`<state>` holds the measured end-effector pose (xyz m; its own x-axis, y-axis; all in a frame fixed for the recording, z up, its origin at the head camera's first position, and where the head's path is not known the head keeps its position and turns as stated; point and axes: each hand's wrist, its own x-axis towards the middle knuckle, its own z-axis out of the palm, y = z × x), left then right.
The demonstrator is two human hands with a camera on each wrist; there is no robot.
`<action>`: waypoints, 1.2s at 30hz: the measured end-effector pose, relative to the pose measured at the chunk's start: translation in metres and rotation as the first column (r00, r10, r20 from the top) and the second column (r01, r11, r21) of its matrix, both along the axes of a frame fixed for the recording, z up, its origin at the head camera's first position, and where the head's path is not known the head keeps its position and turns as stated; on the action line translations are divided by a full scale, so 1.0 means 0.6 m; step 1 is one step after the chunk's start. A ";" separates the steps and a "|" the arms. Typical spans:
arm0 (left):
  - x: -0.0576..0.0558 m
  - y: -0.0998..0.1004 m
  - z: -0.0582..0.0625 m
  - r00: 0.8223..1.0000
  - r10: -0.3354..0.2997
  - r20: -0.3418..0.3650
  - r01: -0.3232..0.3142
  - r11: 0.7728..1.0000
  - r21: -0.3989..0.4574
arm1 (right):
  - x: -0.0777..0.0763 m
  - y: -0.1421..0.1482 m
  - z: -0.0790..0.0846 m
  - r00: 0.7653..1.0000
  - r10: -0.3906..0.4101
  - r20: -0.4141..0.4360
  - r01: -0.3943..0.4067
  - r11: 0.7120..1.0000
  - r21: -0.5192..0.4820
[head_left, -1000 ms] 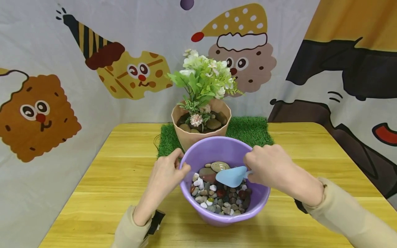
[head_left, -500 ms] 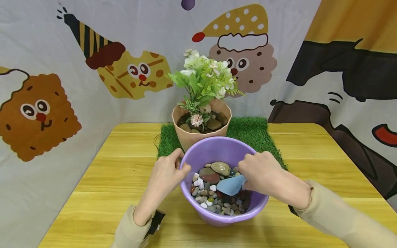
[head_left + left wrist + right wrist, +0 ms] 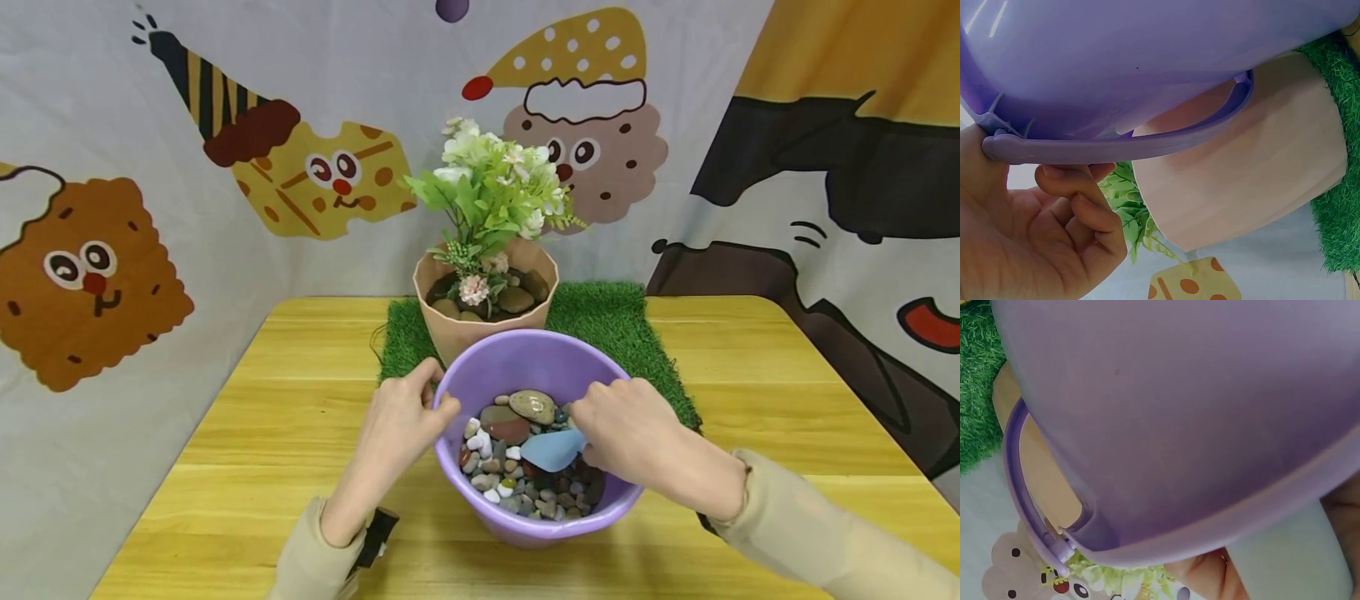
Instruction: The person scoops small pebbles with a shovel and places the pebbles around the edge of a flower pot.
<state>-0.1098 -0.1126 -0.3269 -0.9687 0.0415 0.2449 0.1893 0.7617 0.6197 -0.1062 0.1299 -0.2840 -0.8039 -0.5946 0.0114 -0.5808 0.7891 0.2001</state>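
A purple bucket point(image 3: 525, 362) stands on the table, with wet pebbles point(image 3: 517, 504) and a few larger stones point(image 3: 532, 407) inside. My left hand point(image 3: 401, 425) holds its left rim, thumb over the edge; in the left wrist view its fingers curl beside the bucket's lowered handle point(image 3: 1129, 149). My right hand point(image 3: 630, 429) reaches over the right side and grips a small light-blue toy shovel point(image 3: 552, 450). The blade points left, low over the pebbles; whether it touches them I cannot tell. My fist hides the shovel's handle. In the right wrist view the bucket's outer wall point(image 3: 1166, 425) covers most of the hand.
Just behind the bucket is a peach flowerpot point(image 3: 480, 333) with white-flowered greenery point(image 3: 495, 183) and brown stones. It stands on a green artificial-grass mat point(image 3: 600, 312). The wooden table point(image 3: 285, 433) meets a cartoon-printed cloth point(image 3: 360, 75) at the back.
My right hand has moved left and toward me, lowering the shovel from above the stones to the pebbles in the bucket. The left hand stays at the rim.
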 end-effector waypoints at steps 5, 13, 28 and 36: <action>0.000 0.000 0.000 1.000 0.001 0.008 -0.001 1.000 0.001 | 0.002 0.001 -0.002 1.000 0.007 -0.021 -0.007 1.000 -0.006; -0.002 0.000 0.000 1.000 -0.003 0.005 0.003 1.000 0.005 | 0.003 0.004 0.000 1.000 -0.006 -0.010 0.005 0.999 -0.044; -0.001 0.001 0.003 1.000 -0.001 -0.009 0.001 1.000 -0.004 | 0.001 -0.004 -0.025 0.998 0.027 -0.055 -0.038 0.977 -0.211; 0.001 -0.001 0.002 1.000 -0.002 -0.006 0.002 1.000 0.009 | -0.003 -0.008 -0.041 0.987 0.075 -0.143 -0.104 0.973 -0.206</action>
<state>-0.1092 -0.1131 -0.3260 -0.9672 0.0411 0.2508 0.1943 0.7554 0.6258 -0.1080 0.1251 -0.3089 -0.7305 -0.6362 0.2483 -0.6302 0.7680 0.1140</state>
